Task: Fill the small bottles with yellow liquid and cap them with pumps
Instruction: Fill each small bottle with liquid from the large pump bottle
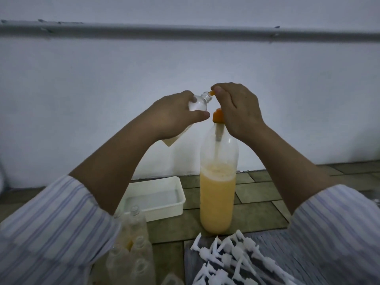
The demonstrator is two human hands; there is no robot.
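Observation:
A tall clear bottle [218, 194] stands on the tiled floor, about half full of yellow liquid, with an orange pump dispenser [218, 116] on its neck. My right hand [238, 112] rests on top of the pump head, fingers curled over its orange spout [273, 93]. My left hand [174, 116] grips a small clear bottle [200, 102], tilted so that its open neck meets the spout. A little yellow liquid shows at the small bottle's lower end below my palm.
A white plastic tray [176, 204] sits on the floor behind my left arm. Several small clear bottles [135, 247] stand at the lower left. Several white pump caps [230, 258] lie on a grey cloth at the lower right. A white wall is close behind.

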